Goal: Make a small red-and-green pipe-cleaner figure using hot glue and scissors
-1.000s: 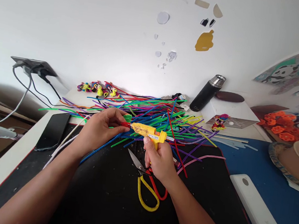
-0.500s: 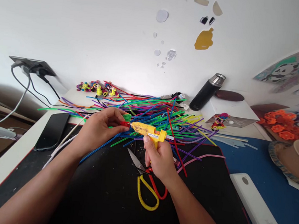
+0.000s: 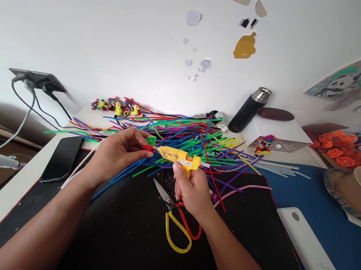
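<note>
Across the table spreads a black mat with a red edge, the heap of long multicoloured pipe cleaners lying over its far side. On it, nearer the wearer than the heap, rest scissors with one yellow and one red handle. Above them, the right hand grips a stained yellow glue gun, nozzle pointing left. Left of the gun, the left hand pinches a small red-and-green fuzzy piece at the nozzle tip.

Beyond the hands, a pale wall in soft light rises behind a white table, with a black outlet panel on the wall left of them.
</note>
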A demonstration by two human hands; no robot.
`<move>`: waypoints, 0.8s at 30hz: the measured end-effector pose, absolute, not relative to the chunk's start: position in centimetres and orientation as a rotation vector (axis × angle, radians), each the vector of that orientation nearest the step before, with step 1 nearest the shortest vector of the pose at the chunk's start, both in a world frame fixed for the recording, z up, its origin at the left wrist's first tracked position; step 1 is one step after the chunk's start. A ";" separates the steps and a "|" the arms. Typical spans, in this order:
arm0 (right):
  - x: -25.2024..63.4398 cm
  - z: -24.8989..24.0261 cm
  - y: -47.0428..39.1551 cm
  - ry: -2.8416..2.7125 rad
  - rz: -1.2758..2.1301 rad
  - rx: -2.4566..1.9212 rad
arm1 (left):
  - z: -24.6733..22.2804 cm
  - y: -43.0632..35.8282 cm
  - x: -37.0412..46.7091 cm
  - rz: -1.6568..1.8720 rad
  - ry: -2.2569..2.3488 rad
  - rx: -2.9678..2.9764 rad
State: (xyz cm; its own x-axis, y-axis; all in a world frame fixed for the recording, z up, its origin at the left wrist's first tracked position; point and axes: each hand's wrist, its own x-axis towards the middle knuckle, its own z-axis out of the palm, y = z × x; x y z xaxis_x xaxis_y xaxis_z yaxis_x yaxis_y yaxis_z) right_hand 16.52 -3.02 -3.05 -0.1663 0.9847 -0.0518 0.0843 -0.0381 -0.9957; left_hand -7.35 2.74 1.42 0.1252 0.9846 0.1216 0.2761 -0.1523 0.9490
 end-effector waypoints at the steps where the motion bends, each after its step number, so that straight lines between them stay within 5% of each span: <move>1: 16.5 -3.0 -3.0 -1.372 1.331 -1.221 | 1.4 2.8 -7.3 1.087 1.261 1.562; 24: 16.5 -2.5 -3.1 -1.394 1.321 -1.215 | 1.7 2.8 -7.0 1.061 1.267 1.553</move>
